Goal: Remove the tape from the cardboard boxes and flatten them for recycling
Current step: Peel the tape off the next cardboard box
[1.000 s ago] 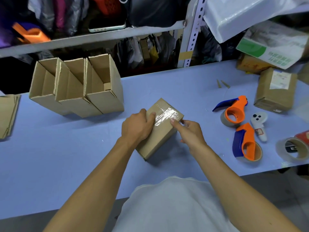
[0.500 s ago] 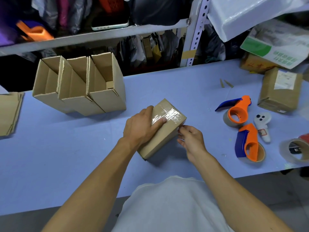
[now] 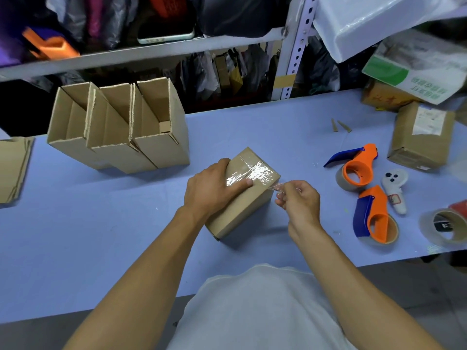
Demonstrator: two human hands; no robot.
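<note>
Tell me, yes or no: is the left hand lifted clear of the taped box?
No: the left hand rests on top of the taped box, fingers lying across the clear tape, while the right hand pinches the tape's peeled end.

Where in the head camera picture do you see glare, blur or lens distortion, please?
Head view: glare flashes off the clear tape on the small box; the orange object on the upper shelf is smeared; the shelf bows with wide-angle distortion; the tape roll at the right edge is soft.
</note>
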